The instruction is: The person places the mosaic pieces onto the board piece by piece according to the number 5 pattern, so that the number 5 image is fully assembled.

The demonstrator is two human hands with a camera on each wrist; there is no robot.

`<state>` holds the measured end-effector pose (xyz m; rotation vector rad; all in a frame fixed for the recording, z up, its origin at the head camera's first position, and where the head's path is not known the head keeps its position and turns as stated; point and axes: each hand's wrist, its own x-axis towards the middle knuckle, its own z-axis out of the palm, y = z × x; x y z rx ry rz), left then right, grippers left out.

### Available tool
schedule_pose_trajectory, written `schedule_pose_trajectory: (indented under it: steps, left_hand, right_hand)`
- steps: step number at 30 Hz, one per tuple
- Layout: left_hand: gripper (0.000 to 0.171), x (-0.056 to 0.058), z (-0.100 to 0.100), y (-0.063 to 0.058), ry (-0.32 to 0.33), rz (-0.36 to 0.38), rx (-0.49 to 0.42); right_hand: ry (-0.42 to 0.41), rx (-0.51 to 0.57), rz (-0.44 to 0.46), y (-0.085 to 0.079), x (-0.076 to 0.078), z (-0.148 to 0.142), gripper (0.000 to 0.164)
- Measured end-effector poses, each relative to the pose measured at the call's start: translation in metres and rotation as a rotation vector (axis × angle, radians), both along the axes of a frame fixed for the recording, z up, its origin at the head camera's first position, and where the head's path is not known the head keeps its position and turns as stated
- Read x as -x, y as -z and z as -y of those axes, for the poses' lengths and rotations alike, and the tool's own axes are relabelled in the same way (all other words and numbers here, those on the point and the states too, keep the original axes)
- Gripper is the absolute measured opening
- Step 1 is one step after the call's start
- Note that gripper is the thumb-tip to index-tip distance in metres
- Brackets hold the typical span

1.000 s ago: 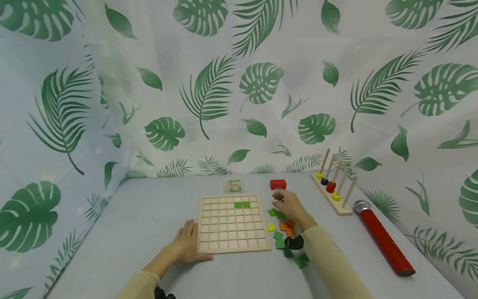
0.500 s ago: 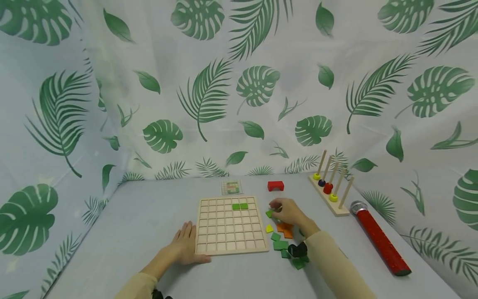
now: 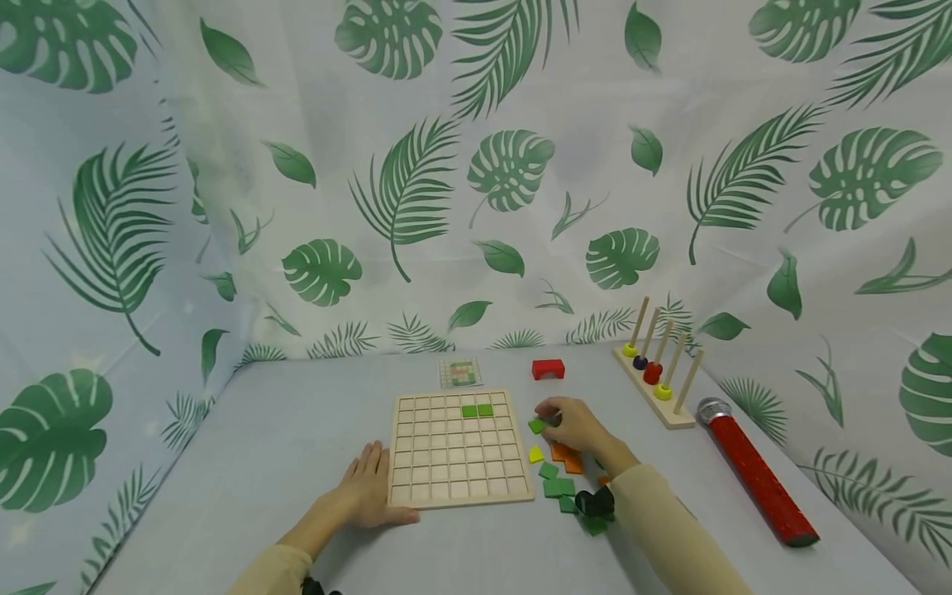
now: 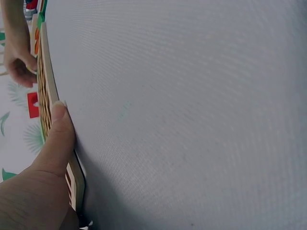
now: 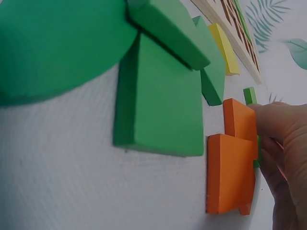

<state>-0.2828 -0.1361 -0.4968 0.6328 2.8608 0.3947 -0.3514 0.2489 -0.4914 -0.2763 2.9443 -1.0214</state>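
Note:
My left hand (image 3: 369, 492) lies flat beside the wooden grid board (image 3: 461, 503). Its fingers run along the board's left edge and the thumb (image 4: 58, 120) presses on the near edge. Two light green square tiles (image 3: 477, 411) sit in cells near the board's top right. Right of the board, my right hand (image 3: 574, 423) reaches down with curled fingers over the loose tiles. A light green tile (image 3: 537, 425) shows at its fingertips, and orange tiles (image 5: 232, 167) lie right beside the thumb. I cannot tell whether the fingers grip a tile.
Green tiles (image 3: 559, 487) and a yellow tile (image 3: 536, 454) lie scattered right of the board. A pattern card (image 3: 460, 373) and a red arch block (image 3: 548, 368) are behind it. Farther right are a peg stand with beads (image 3: 678, 420) and a red microphone (image 3: 759, 475).
My right hand has come down and toward me from near the red block onto the light green tiles, then held still. My left hand has stayed at the board.

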Motion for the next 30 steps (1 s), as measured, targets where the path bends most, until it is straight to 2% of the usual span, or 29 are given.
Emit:
schedule_pose_trajectory:
  steps: [7,11,21,26,30]
  left_hand:
    - [0.121,-0.014,-0.005,-0.025,-0.003,0.049,0.011]
    - [0.116,-0.019,-0.007,-0.033,-0.013,0.045,0.013]
    - [0.119,-0.015,-0.005,-0.028,-0.018,0.056,0.01]
    - [0.126,-0.009,-0.003,-0.016,-0.02,0.038,-0.004]
    - [0.127,-0.009,-0.005,-0.019,-0.026,0.058,0.007]
  right_hand:
    - [-0.015,-0.017,-0.054,0.003,0.002,0.002,0.026]
    - [-0.026,-0.014,-0.078,0.002,0.002,0.003,0.023]
    - [0.041,0.015,-0.048,-0.008,0.003,0.004,0.026]
    - [0.043,0.019,-0.093,-0.01,0.006,0.005,0.026]
    - [0.007,0.007,-0.163,-0.013,0.008,0.011,0.026]
